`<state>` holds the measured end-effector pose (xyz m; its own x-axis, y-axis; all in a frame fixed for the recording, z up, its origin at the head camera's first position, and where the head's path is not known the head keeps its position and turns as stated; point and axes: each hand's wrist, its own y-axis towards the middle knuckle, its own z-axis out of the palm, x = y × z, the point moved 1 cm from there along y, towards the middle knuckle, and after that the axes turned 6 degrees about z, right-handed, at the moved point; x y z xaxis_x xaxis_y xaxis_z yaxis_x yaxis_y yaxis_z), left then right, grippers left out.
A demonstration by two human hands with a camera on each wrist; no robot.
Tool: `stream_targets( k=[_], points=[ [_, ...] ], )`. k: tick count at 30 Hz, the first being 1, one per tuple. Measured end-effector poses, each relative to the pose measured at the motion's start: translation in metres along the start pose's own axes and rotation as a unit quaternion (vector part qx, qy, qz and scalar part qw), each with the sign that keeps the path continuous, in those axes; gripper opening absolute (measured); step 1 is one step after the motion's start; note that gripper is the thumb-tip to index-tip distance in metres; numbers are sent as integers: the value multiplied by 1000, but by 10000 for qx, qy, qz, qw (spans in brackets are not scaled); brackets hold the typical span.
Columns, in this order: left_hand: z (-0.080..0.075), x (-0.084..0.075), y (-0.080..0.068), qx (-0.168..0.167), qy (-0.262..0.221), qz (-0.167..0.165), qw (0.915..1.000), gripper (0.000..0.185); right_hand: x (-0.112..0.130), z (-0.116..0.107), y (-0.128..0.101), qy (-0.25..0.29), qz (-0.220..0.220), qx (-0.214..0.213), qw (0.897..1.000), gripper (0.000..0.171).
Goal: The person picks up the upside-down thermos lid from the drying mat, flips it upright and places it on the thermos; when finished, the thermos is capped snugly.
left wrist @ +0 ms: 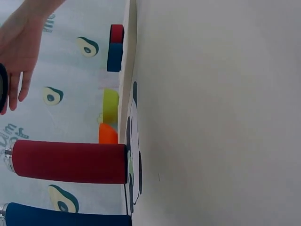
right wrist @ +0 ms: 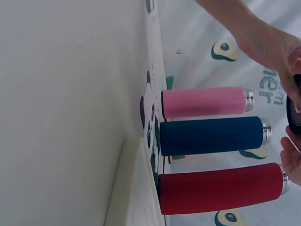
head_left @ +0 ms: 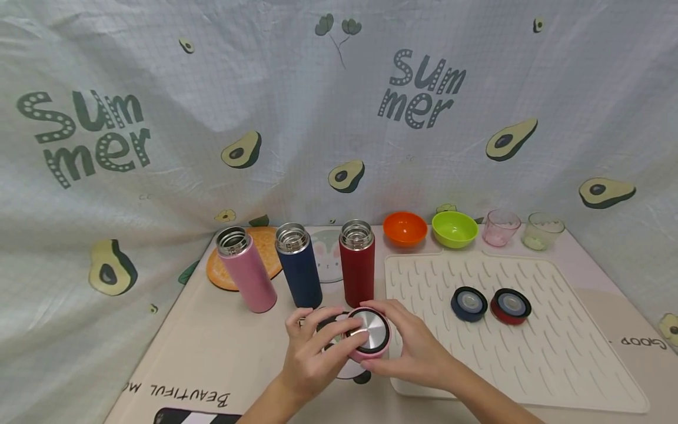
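Observation:
Both hands hold a pink lid (head_left: 369, 334) with a shiny steel top, low over the table in front of the bottles. My left hand (head_left: 331, 338) curls round its left side, and my right hand (head_left: 399, 341) cups its right side. Behind them stand three uncapped flasks: a pink bottle (head_left: 246, 271), a navy bottle (head_left: 300, 268) and a red bottle (head_left: 357, 265). The right wrist view shows the same pink bottle (right wrist: 202, 102), navy bottle (right wrist: 211, 135) and red bottle (right wrist: 221, 187) side on. The lid's dark edge (left wrist: 3, 87) shows in the left wrist view.
A navy lid (head_left: 469, 303) and a red lid (head_left: 511, 306) lie on the white ribbed mat (head_left: 556, 353) to the right. At the back stand an orange bowl (head_left: 405, 228), a green bowl (head_left: 454, 228), a pink cup (head_left: 500, 227) and a clear cup (head_left: 542, 231).

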<state>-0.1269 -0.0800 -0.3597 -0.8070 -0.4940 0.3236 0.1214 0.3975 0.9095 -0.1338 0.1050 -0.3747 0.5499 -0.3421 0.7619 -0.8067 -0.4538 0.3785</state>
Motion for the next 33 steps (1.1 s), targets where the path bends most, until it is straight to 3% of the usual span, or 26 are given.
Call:
stream_targets(
  k=[5,9,12,14,16,18,20,23,24,26,29,33],
  points=[
    [-7,8,-10,463,154,-532,9974,21,-1,0,8,111,-176,-32,9998,64],
    [-23,29,-21,412,507,-1082,9920,22,-1,0,19,81,-268,-99,9996,65],
    [-42,50,-28,215,744,-1747,9816,24,0,0,26,32,-162,-142,9998,63],
    [-55,64,-33,204,810,-2390,9674,29,2,1,31,42,-62,-133,9999,63],
    [-67,77,-37,125,791,-3098,9474,33,4,2,36,84,72,-123,9999,62],
    [-79,91,-41,64,711,-3876,9191,44,7,3,41,111,138,-123,9998,63],
    [-87,105,-46,-146,375,-4659,8839,57,10,5,46,115,123,-131,9998,65],
    [-94,128,-59,-363,-274,-5662,8230,69,16,7,55,2,36,-152,9999,67],
    [-94,135,-64,-459,-599,-5931,8016,71,18,8,58,-15,3,-144,9999,67],
    [-93,147,-75,-621,-1239,-6247,7685,75,21,11,64,-27,-88,-103,9999,67],
    [-90,158,-90,-780,-2028,-6422,7351,73,25,18,76,-78,-243,21,9997,65],
    [-83,159,-106,-805,-2494,-6500,7133,68,32,30,95,-189,-535,241,9981,64]
  ],
)
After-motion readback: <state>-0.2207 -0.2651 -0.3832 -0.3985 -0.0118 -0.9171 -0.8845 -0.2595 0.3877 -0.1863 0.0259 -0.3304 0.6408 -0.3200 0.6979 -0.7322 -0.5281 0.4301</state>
